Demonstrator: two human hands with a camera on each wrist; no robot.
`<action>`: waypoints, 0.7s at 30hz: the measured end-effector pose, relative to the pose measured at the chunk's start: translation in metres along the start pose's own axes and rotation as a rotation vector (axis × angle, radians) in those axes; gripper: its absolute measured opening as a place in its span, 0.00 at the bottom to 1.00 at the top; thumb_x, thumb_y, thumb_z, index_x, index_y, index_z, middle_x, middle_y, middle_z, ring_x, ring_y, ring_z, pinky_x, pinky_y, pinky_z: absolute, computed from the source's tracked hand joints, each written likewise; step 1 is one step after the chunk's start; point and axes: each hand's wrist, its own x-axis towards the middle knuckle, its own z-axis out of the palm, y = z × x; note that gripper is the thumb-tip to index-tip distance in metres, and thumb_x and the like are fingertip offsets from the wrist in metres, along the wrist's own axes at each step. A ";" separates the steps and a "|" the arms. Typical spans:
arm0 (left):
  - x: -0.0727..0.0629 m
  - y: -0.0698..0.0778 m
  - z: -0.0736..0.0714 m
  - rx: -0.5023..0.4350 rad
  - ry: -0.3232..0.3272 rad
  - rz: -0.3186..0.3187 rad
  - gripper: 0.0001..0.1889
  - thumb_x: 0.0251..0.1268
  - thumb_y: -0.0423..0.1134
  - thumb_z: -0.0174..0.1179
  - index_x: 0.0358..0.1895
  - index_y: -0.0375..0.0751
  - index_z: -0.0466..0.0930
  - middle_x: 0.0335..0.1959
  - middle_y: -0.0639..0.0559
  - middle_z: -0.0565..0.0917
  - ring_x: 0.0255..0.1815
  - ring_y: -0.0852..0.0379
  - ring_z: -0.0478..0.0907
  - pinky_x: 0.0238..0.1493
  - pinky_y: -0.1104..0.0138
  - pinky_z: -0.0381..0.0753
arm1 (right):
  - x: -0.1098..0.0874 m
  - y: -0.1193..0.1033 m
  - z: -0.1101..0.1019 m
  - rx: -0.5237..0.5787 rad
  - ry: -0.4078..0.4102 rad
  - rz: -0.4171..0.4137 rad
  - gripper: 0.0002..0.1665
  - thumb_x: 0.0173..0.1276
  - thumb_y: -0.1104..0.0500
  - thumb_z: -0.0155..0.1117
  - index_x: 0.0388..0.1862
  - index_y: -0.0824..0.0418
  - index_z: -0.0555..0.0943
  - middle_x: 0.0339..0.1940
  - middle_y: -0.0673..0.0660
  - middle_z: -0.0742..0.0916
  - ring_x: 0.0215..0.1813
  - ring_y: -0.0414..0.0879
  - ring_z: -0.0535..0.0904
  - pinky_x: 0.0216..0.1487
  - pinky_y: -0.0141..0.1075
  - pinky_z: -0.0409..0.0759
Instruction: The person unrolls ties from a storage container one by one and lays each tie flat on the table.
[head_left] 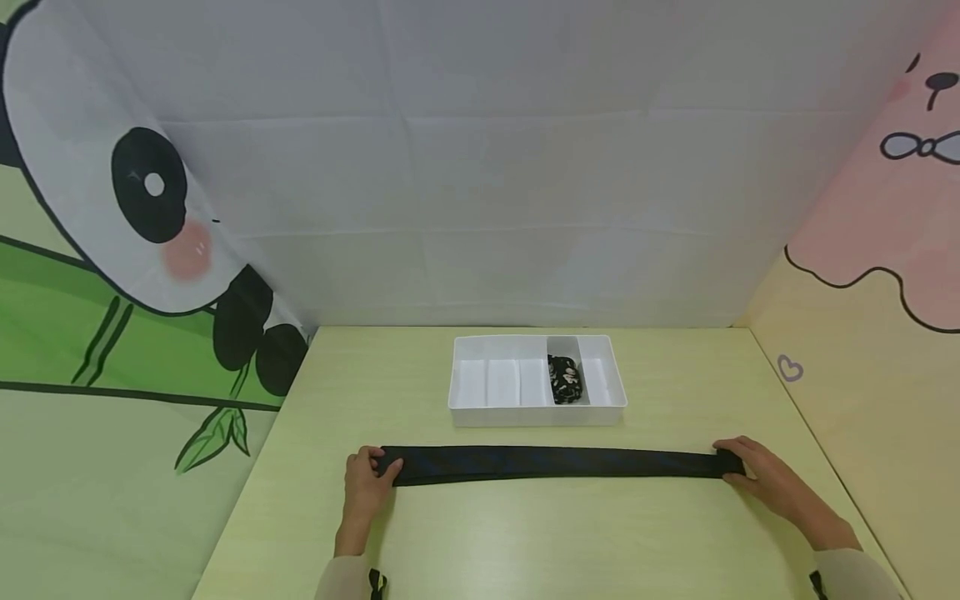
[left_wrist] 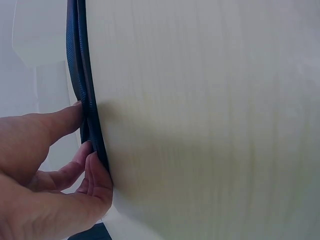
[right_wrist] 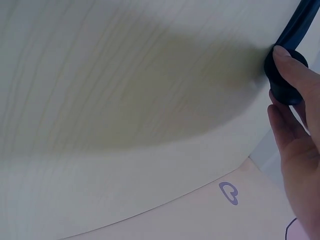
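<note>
A dark necktie (head_left: 555, 462) lies stretched from left to right across the table, wider at its left end. My left hand (head_left: 366, 487) holds that wide end between thumb and fingers; in the left wrist view the necktie (left_wrist: 80, 55) shows layered edges. At the narrow right end, my right hand (head_left: 772, 483) pinches the cloth. There the right wrist view shows the necktie (right_wrist: 286, 92) curled into a small rounded bend between thumb and fingers. Behind the necktie stands a white divided box (head_left: 525, 416), with a black floral-patterned cloth bundle (head_left: 565, 380) in one compartment.
The pale wooden-looking table (head_left: 555, 542) meets a white cloth backdrop (head_left: 480, 208) at the back. A panda-printed wall covering (head_left: 112, 275) borders the left side, and a yellow and pink covering (head_left: 847, 367) borders the right.
</note>
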 end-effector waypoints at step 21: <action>0.001 -0.003 0.002 0.000 0.016 0.001 0.19 0.68 0.35 0.68 0.51 0.24 0.72 0.41 0.36 0.70 0.40 0.43 0.72 0.44 0.52 0.74 | -0.007 0.012 0.000 -0.042 0.035 -0.039 0.37 0.42 0.72 0.83 0.55 0.66 0.80 0.44 0.57 0.85 0.44 0.54 0.82 0.50 0.16 0.67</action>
